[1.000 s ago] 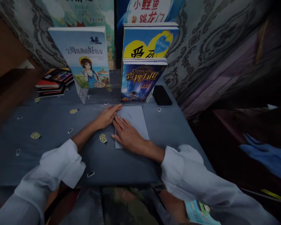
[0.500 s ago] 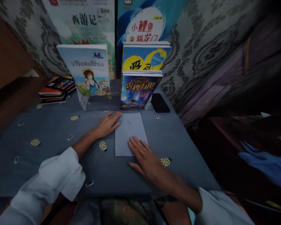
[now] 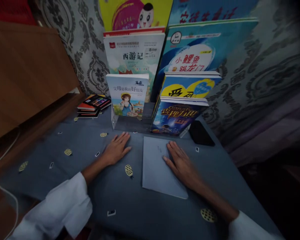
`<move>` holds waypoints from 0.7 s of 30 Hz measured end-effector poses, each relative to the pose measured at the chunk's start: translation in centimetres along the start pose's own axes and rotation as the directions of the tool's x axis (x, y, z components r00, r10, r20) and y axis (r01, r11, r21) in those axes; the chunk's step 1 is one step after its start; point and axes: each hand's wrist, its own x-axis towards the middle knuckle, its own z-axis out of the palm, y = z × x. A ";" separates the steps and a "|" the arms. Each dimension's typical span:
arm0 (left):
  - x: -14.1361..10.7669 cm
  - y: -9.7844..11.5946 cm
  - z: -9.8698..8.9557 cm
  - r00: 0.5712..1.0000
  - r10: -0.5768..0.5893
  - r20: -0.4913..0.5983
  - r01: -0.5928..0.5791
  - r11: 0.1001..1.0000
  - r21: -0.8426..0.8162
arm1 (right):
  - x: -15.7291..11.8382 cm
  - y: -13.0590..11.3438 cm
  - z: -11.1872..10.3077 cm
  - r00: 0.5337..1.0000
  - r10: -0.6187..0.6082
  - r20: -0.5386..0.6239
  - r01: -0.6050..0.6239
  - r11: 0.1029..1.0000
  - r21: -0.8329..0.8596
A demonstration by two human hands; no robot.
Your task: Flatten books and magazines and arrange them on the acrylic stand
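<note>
A thin pale booklet (image 3: pixel 157 170) lies on the table with a small dark mark near its top. My right hand (image 3: pixel 182 162) rests on the right part of the booklet, palm down, fingers stretched towards its top edge. To the left of the booklet, my left hand (image 3: pixel 117 148) lies flat on the blue-grey tablecloth (image 3: pixel 90 173), fingers extended, apart from the booklet and holding nothing. Just behind stands a clear acrylic book stand (image 3: pixel 133 124). Its front books are one with a girl on the cover (image 3: pixel 128 103) and a dark blue one (image 3: pixel 177 116).
More books in tiers fill the stand, such as a white-green book (image 3: pixel 133 50) and a teal book (image 3: pixel 190 50). A black phone (image 3: pixel 201 133) lies right of the stand. Several small books (image 3: pixel 93 105) are stacked at the back left. A white cable (image 3: pixel 7 190) hangs by the wooden panel (image 3: pixel 27 73).
The view has swung left and up, showing more books. My left hand now lies farther from the booklet. My right hand has slid up from the booklet's lower right towards its top.
</note>
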 end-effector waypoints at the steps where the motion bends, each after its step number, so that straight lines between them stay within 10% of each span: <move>1: -1.1 -1.3 -0.4 0.998 -0.065 -0.004 0.066 0.997 0.026 | 0.0 0.1 0.1 1.000 -0.002 -0.012 0.002 1.000 -0.004; 8: -8.4 -9.8 -4.3 0.881 -0.473 -0.013 0.471 0.872 0.131 | -0.4 0.2 0.4 0.997 0.005 -0.076 -0.004 1.000 0.002; 16: -13.8 -15.9 -10.4 0.541 -0.841 0.001 0.829 0.534 0.162 | -0.4 0.5 0.5 0.996 -0.015 -0.091 0.018 1.000 0.026; 21: -12.9 -13.5 -11.7 0.581 -0.806 -0.110 0.810 0.560 0.173 | -0.3 0.4 0.8 0.992 0.003 -0.123 0.000 1.000 0.020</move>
